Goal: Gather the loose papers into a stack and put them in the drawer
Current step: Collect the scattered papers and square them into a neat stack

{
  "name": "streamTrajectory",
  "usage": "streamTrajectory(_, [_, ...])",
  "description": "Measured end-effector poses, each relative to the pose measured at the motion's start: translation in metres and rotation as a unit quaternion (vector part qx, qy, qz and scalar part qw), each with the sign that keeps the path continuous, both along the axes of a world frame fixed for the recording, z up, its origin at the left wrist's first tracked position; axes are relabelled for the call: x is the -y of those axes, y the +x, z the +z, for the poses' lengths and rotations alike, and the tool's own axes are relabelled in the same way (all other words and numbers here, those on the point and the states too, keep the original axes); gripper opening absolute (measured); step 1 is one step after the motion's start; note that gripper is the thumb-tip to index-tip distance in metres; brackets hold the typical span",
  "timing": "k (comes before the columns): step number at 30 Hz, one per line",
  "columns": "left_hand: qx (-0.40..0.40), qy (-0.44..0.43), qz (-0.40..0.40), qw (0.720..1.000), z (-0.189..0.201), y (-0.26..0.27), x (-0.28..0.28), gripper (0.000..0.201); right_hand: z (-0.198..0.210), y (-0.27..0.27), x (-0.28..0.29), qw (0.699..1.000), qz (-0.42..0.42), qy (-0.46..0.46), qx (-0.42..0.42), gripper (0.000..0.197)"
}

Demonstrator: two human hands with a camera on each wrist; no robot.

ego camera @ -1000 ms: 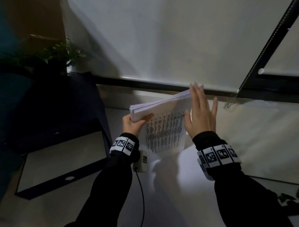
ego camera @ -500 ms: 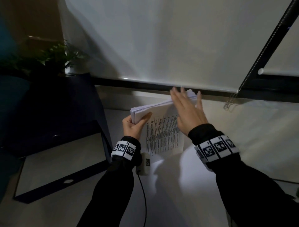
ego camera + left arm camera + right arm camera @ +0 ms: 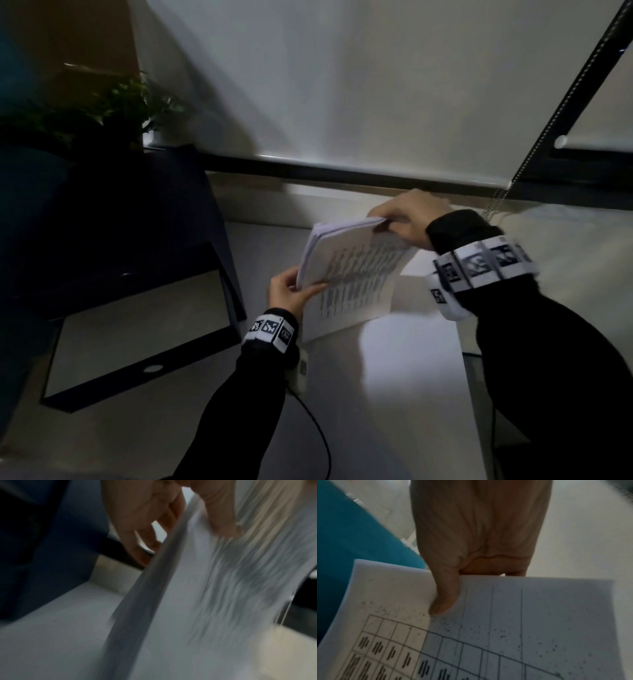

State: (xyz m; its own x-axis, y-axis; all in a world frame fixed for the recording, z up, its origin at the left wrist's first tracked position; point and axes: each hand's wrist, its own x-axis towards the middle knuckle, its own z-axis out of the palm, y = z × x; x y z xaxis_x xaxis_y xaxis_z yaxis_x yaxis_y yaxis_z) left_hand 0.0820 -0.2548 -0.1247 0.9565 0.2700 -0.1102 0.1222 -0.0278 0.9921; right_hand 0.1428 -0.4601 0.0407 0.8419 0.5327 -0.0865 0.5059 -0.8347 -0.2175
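A stack of printed papers (image 3: 356, 274) stands on its lower edge on the white desk (image 3: 394, 377), leaning to the right. My left hand (image 3: 291, 294) grips the stack's lower left edge, thumb on the printed face. My right hand (image 3: 407, 219) pinches the top edge from above. In the left wrist view the stack's edge (image 3: 145, 601) is blurred and runs between thumb and fingers. The right wrist view shows my thumb (image 3: 445, 601) lying on the top sheet (image 3: 530, 615), which bears a printed table. The open drawer (image 3: 137, 380) is at the left, light inside.
A dark cabinet (image 3: 120, 222) rises above the drawer, with a potted plant (image 3: 120, 106) on it. A roller blind (image 3: 342, 85) and its bead chain (image 3: 548, 113) hang behind the desk. A black cable (image 3: 318, 431) runs from a small white device (image 3: 301, 373) under my left wrist.
My right hand went from flat against the stack's right edge to its top edge, which it now pinches. The stack has tilted and my left hand has slid lower along its left edge.
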Motion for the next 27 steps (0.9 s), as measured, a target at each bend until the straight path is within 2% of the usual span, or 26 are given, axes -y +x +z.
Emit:
streamTrajectory(3, [-0.046,0.015,0.044,0.998,-0.025,-0.013,-0.006,0.037,0.008,0.006,0.050,0.979,-0.058,0.193,0.013,0.024])
streamTrajectory(5, [-0.041,-0.019,0.074,0.996,-0.029,-0.018,-0.008,0.027,0.010,0.006,0.086,0.955,-0.101,0.279,0.011,0.026])
streamTrajectory(7, [-0.022,-0.071,0.071,0.995,-0.027,-0.018,-0.006,0.015,0.001,0.001,0.113,0.929,-0.146,0.340,-0.001,0.025])
streamTrajectory(10, [0.042,-0.095,0.054,0.993,-0.012,-0.006,0.001,0.010,-0.031,-0.011,0.127,0.862,-0.230,0.451,-0.031,0.039])
streamTrajectory(11, [0.069,-0.105,0.061,0.990,-0.005,-0.001,0.003,0.011,-0.046,-0.016,0.125,0.844,-0.249,0.473,-0.037,0.038])
streamTrajectory(13, [0.117,-0.105,0.077,0.985,0.007,0.009,0.003,0.033,-0.077,-0.023,0.119,0.818,-0.293,0.495,-0.026,0.035])
streamTrajectory(15, [0.143,-0.078,0.082,0.983,0.010,0.013,-0.001,0.038,-0.108,-0.028,0.108,0.786,-0.339,0.516,-0.036,0.039])
streamTrajectory(17, [0.132,-0.054,0.077,0.987,0.002,0.009,-0.004,0.031,-0.139,-0.033,0.097,0.779,-0.372,0.500,-0.075,0.046])
streamTrajectory(20, [0.063,-0.051,0.075,0.994,-0.017,-0.002,-0.004,0.028,-0.173,-0.042,0.083,0.759,-0.401,0.490,-0.155,0.058])
streamTrajectory(23, [0.046,-0.065,0.129,0.988,-0.019,-0.009,-0.002,0.029,-0.178,-0.043,0.068,0.729,-0.404,0.528,-0.162,0.051])
streamTrajectory(25, [0.066,-0.065,0.166,0.982,-0.014,-0.010,0.001,0.024,-0.170,-0.044,0.056,0.683,-0.401,0.595,-0.133,0.041])
streamTrajectory(27, [0.077,-0.077,0.190,0.976,-0.010,-0.009,0.003,0.028,-0.165,-0.042,0.048,0.632,-0.428,0.642,-0.074,0.029])
